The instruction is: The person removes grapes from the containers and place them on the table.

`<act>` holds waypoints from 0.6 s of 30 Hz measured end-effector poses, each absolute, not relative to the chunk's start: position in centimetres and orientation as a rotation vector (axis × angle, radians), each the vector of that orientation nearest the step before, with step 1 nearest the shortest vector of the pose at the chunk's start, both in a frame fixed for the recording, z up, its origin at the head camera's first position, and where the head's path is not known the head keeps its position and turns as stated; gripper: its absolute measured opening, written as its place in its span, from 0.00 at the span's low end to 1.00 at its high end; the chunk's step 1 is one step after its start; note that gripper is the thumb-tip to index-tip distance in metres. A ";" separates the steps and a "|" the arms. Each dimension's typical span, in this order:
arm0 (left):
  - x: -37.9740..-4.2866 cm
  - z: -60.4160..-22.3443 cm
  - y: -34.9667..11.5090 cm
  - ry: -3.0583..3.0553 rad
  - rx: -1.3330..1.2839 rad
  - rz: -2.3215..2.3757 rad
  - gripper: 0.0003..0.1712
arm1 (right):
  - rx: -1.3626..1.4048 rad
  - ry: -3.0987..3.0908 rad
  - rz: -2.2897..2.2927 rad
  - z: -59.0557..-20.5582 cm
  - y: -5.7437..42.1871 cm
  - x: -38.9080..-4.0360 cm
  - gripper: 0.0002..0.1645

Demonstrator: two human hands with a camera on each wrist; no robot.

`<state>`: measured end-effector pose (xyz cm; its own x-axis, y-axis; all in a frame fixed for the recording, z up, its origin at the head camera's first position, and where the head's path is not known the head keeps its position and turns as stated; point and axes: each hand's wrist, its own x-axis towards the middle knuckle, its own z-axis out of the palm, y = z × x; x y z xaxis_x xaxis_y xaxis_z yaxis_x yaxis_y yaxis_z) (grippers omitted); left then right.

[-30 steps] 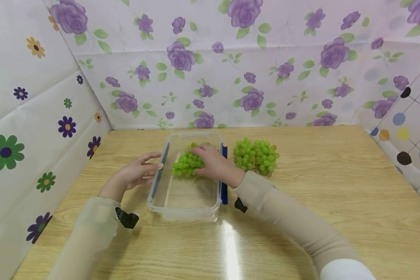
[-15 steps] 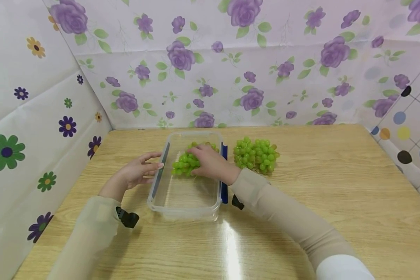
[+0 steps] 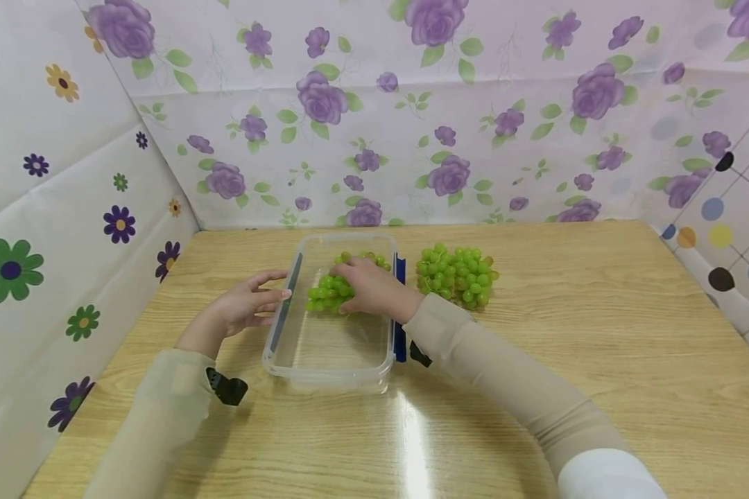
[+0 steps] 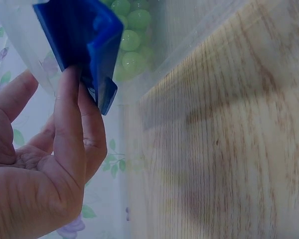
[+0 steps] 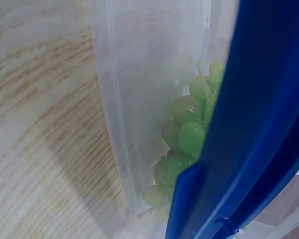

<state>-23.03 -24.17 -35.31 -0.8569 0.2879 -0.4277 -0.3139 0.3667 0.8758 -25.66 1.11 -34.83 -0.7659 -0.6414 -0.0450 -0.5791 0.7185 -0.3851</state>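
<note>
A clear plastic food container (image 3: 343,373) with blue side flaps stands lidless on the table. Inside it lie green grapes (image 3: 324,294), partly covered by my right hand (image 3: 377,287), whose fingers and thumb curl around a bunch. The right wrist view shows the grapes (image 5: 189,139) through the clear wall, behind a blue flap (image 5: 239,124); that hand is out of sight there. My left hand (image 3: 246,305) is at the container's left side, fingers loosely bent. In the left wrist view, its fingertips touch the hanging blue flap (image 4: 84,40).
More green grapes (image 3: 455,277) lie on the wooden table (image 3: 568,312), right of the container. A purple-flowered sheet (image 3: 362,125) rises along the table's back edge, with patterned sheets at both sides. Each wrist wears a small black camera (image 3: 227,388).
My right hand and forearm have shifted slightly left, the fingers staying around the grapes. The left hand and the container have not visibly moved.
</note>
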 end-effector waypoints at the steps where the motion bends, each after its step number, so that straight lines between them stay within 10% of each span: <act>1: -23.0 -35.3 -24.2 2.111 -0.024 1.519 0.42 | -0.982 2.745 -0.518 -34.9 1.1 -25.7 0.41; 18: -23.0 -35.2 -24.1 2.114 -0.024 1.516 0.42 | -0.988 2.692 -0.375 -35.2 0.5 -26.7 0.44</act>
<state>-23.05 -24.11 -35.19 -0.8577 0.2854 -0.4277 -0.3135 0.3690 0.8750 -26.75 0.46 -35.17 -0.7394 -0.6580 -0.1426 -0.5939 0.7372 -0.3222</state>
